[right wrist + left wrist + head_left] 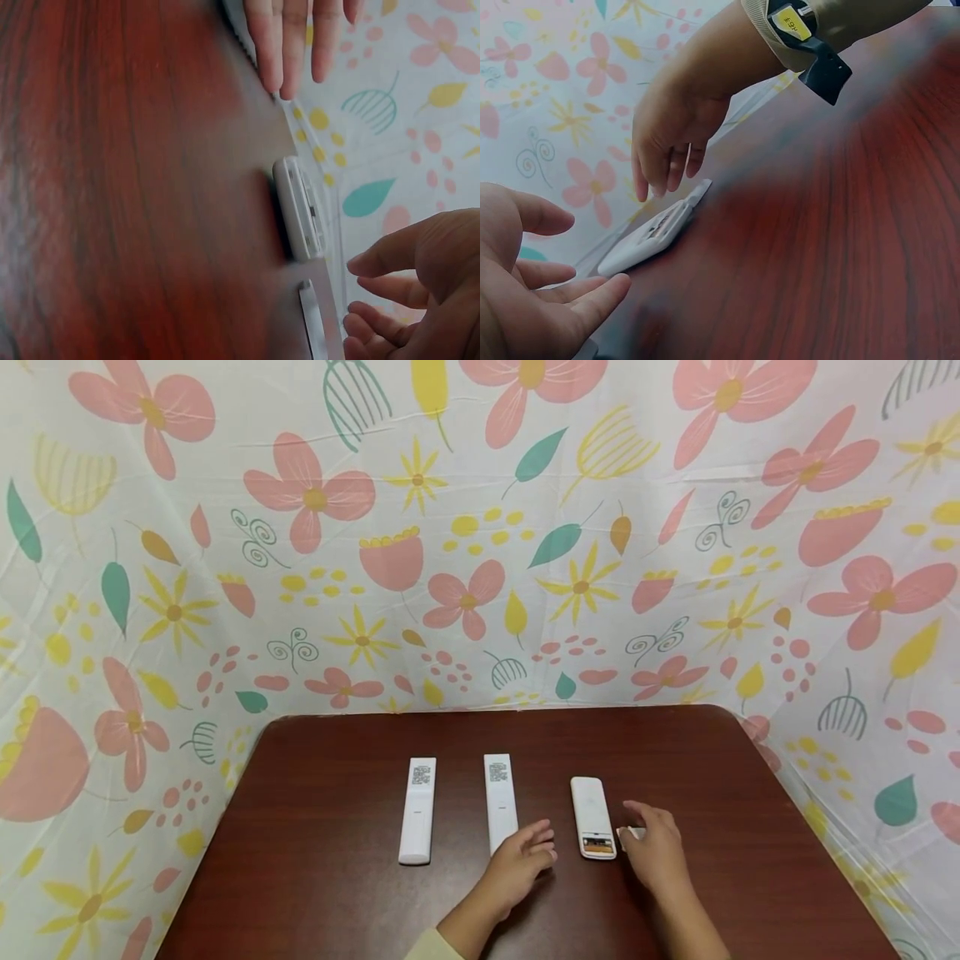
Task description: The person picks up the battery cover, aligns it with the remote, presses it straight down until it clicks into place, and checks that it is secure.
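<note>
A white remote control lies back up before me, its battery compartment uncovered at the near end; orange shows inside. Just right of it, a small white battery cover rests on the table. My right hand hovers round this cover, thumb and fingers apart; the right wrist view shows a gap between them and the piece. Relaxed and holding nothing, my left hand is over the near end of the middle white remote control, hiding that end. In the left wrist view its fingers point toward the uncovered remote.
Another white remote control lies back up at the left, with printed text on it. All stand on a dark reddish-brown table. A flower-patterned cloth hangs behind and along both sides. A dark strap circles the right wrist.
</note>
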### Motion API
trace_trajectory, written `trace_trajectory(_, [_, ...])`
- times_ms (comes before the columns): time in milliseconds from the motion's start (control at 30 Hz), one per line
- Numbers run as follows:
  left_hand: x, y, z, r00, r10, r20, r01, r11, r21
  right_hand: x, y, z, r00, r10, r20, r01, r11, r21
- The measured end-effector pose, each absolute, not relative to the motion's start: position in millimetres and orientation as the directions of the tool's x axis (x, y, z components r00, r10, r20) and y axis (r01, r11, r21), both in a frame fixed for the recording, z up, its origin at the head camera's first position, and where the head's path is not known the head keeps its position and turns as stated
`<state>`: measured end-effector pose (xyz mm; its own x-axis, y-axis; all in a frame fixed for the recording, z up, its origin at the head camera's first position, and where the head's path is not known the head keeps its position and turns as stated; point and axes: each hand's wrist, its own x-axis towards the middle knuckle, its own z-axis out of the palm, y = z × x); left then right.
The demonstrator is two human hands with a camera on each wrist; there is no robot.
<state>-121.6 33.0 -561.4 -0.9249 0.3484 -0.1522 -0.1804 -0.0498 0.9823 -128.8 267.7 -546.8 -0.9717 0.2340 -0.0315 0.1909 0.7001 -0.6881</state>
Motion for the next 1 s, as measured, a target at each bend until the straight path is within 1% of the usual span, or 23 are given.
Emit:
trace_trajectory(167, [-122, 36, -564, -0.922, 0.354, -0.155, -0.187, -0.058, 0.981, -128, 272, -549, -0.972, 0.228, -0.064, 0.213, 0.725, -0.655])
trace_trajectory(300, [-122, 38, -565, -0.921, 0.359, -0.149, -0.183, -0.063, 0.981, -128, 273, -552, -0.97, 0.235, -0.067, 0.223, 0.742, -0.632])
trace_trajectory(600, [-120, 43, -565, -0.918, 0.363, -0.16, -0.198, -0.069, 0.978, -128, 281, -554, -0.957, 0.261, -0.127, 0.284, 0.755, -0.591])
trace_trajectory(833, [-120, 50, -565, -0.914, 0.369, -0.17, -0.209, -0.068, 0.975, -129, 286, -558, -0.96, 0.257, -0.115, 0.278, 0.808, -0.519])
trace_trajectory(1000, [-119, 54, -566, -0.916, 0.366, -0.163, -0.197, -0.057, 0.979, -131, 286, -558, -0.963, 0.244, -0.11, 0.266, 0.821, -0.505])
